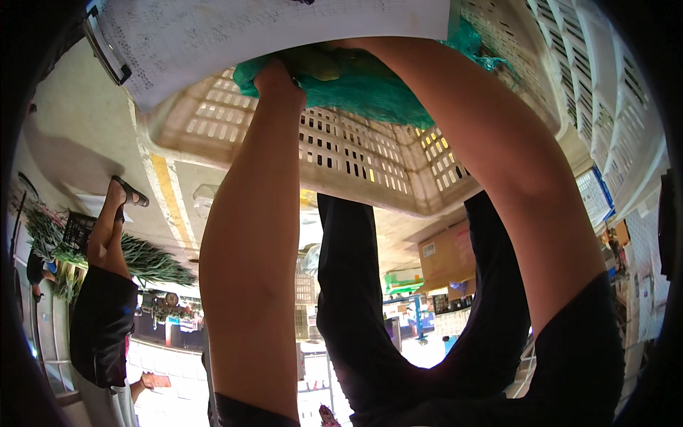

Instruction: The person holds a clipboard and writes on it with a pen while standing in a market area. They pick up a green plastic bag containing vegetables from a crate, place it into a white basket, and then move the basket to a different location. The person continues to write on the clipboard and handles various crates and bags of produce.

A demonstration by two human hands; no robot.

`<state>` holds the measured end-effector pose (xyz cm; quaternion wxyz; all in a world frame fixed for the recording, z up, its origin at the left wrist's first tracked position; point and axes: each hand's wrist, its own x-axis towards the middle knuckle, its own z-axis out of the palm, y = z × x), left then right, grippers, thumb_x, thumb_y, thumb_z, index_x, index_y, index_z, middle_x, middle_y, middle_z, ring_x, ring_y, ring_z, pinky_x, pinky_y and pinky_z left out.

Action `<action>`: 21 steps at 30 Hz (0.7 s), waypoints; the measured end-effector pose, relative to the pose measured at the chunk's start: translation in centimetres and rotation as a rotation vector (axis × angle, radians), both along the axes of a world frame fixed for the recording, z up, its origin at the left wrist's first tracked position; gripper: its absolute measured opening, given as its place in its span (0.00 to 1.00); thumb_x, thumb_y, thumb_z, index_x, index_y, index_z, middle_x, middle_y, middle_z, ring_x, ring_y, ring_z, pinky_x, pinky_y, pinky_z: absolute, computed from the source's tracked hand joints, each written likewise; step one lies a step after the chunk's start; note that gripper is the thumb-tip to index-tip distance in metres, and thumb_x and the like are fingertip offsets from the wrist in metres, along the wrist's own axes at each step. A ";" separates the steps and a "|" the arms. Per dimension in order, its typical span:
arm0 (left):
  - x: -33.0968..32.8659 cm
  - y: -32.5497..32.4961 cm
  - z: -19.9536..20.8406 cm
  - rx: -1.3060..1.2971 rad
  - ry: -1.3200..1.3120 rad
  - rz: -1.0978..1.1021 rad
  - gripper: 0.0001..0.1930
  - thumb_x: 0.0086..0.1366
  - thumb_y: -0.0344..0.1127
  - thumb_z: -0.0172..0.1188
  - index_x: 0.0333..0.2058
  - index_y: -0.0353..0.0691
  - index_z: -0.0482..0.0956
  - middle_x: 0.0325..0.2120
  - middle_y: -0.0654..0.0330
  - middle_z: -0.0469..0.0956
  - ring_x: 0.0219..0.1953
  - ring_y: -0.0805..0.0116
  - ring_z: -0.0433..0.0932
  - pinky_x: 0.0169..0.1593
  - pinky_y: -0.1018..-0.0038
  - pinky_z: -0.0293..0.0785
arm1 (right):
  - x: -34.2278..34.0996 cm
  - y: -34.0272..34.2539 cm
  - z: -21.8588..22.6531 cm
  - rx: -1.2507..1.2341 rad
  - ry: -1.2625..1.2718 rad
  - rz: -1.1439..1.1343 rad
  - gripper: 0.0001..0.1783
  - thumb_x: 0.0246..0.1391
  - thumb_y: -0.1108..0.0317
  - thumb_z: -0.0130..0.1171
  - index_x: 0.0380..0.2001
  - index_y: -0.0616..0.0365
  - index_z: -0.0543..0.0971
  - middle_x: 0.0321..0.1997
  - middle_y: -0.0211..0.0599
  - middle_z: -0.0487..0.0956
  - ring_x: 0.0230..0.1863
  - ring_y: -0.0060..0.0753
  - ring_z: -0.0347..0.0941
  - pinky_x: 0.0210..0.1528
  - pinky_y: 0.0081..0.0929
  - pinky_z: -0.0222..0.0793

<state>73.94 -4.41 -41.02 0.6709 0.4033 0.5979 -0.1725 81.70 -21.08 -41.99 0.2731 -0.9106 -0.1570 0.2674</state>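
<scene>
Both my arms reach into a beige slatted plastic crate. A thin green plastic bag lies inside it, with greenish, rounded contents partly showing. My left hand is at the bag's left side; its fingers are hidden by the bag and the sheet. Beyond the bag's far side, only the wrist end of my right hand shows, the rest being covered. A clipboard with a white written sheet overlaps the top of the view, above both hands.
White plastic crates stand at the right. A cardboard box is on the floor near my legs. At the left, another person stands near bundles of leafy greens. A yellow line crosses the floor.
</scene>
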 end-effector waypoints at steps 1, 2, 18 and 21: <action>0.1 -0.4 0.1 -0.067 -0.063 0.053 0.19 0.73 0.40 0.46 0.60 0.44 0.68 0.57 0.59 0.71 0.58 0.66 0.69 0.62 0.70 0.66 | 0.0 -0.2 -0.2 -0.003 0.017 -0.010 0.22 0.57 0.57 0.62 0.50 0.58 0.74 0.48 0.40 0.79 0.49 0.37 0.75 0.51 0.37 0.71; 0.4 -0.9 0.0 -0.077 -0.044 0.054 0.19 0.73 0.39 0.46 0.59 0.44 0.68 0.57 0.59 0.71 0.58 0.66 0.69 0.62 0.70 0.65 | 0.3 -0.7 -0.3 -0.009 0.027 -0.023 0.22 0.57 0.57 0.62 0.50 0.58 0.74 0.48 0.40 0.79 0.49 0.37 0.74 0.51 0.37 0.71; 0.9 -1.6 2.1 -0.164 -0.074 0.086 0.20 0.76 0.41 0.42 0.63 0.44 0.65 0.64 0.62 0.66 0.64 0.65 0.65 0.70 0.70 0.59 | 1.2 -2.3 -2.0 0.198 0.276 -0.266 0.27 0.54 0.58 0.66 0.54 0.57 0.74 0.52 0.39 0.78 0.53 0.36 0.73 0.55 0.36 0.70; 0.4 -2.6 1.8 -0.183 -0.128 0.053 0.21 0.76 0.42 0.42 0.63 0.43 0.64 0.64 0.62 0.66 0.64 0.65 0.65 0.70 0.68 0.58 | 1.6 -2.9 -1.5 0.216 0.319 -0.302 0.28 0.53 0.58 0.67 0.54 0.57 0.73 0.52 0.39 0.78 0.54 0.36 0.73 0.55 0.36 0.70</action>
